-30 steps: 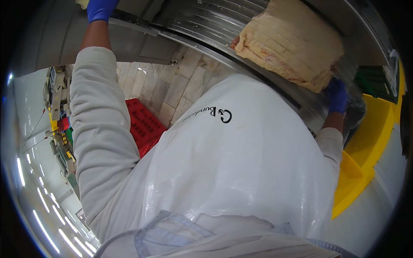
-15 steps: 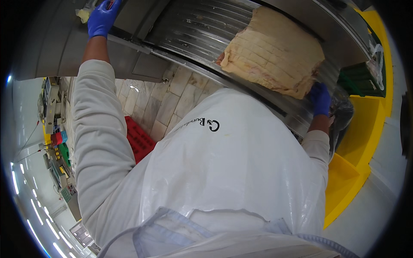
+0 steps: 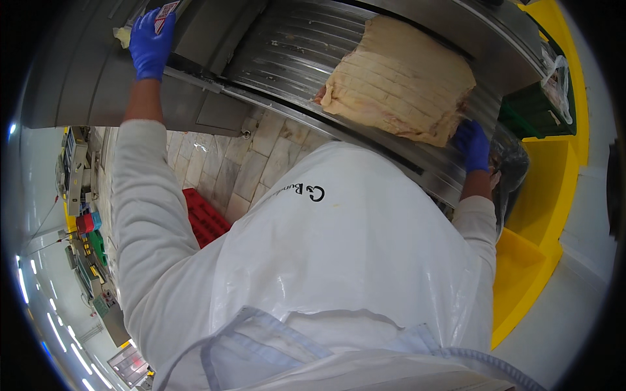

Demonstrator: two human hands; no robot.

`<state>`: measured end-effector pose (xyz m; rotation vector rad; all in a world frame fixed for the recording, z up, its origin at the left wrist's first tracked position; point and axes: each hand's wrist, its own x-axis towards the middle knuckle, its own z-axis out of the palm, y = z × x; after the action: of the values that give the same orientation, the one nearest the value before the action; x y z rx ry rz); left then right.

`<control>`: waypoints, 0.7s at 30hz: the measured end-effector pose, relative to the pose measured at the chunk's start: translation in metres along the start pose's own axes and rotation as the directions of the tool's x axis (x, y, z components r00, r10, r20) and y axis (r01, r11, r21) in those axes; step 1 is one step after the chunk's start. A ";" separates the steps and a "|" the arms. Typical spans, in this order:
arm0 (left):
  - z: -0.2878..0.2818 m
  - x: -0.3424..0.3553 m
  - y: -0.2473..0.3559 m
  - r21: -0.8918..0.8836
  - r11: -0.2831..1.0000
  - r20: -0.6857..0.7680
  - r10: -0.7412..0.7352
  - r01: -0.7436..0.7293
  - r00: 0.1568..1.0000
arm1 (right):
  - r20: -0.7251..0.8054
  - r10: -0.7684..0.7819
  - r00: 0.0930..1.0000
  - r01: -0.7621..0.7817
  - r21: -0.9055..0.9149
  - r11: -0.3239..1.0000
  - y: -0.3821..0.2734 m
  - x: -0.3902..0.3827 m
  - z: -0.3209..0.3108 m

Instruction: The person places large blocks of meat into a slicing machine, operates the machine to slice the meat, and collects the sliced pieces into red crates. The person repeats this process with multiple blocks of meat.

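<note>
A wide, pale slab of meat [image 3: 401, 81], skin or fat side up and scored with several lines, lies flat on a ribbed steel bed [image 3: 280, 62]. My right hand [image 3: 473, 144], in a blue glove, is at the slab's near right corner; its fingers reach toward the edge and seem to touch it, the tips dark and hard to see. Far to the left, my left hand [image 3: 150, 49], also blue-gloved, rests on the steel machine housing [image 3: 75, 72], fingers apart around a red-and-white label [image 3: 166, 16]. No held object shows in either hand.
A pale scrap [image 3: 122, 36] sits beside my left hand. To the right stand a dark green crate [image 3: 538, 111], a yellow bin [image 3: 544, 189] and a clear plastic-wrapped bundle [image 3: 512, 163]. A red crate [image 3: 203, 218] is on the tiled floor [image 3: 251, 156].
My view has shifted slightly, so the slab and right hand appear farther left and the left hand lower. More of the red-and-white label shows. Both hands keep nearly the same places.
</note>
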<state>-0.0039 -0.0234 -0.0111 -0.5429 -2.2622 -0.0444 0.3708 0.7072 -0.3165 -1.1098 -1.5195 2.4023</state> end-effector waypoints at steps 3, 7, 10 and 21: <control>-0.006 -0.033 0.087 -0.602 0.798 -0.106 -0.110 0.024 0.988 | 0.159 -0.039 0.986 0.021 0.115 0.993 0.001 0.000 -0.024; -0.008 -0.104 0.201 -0.724 0.675 0.096 -0.107 0.143 0.990 | 0.111 0.046 0.993 -0.074 0.268 0.961 -0.014 0.023 -0.027; 0.022 -0.169 0.247 -0.534 0.464 0.660 -0.294 0.707 0.692 | 0.043 0.080 0.996 -0.088 0.265 0.960 -0.038 0.032 -0.003; 0.073 -0.220 0.301 -0.038 -0.191 0.993 0.103 0.981 0.059 | -0.012 0.005 1.000 -0.005 0.027 1.000 -0.064 0.074 0.018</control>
<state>0.1953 0.1831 -0.2598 0.4997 -2.8282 -2.6572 0.2870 0.7573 -0.2993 -1.1217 -1.4774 2.4079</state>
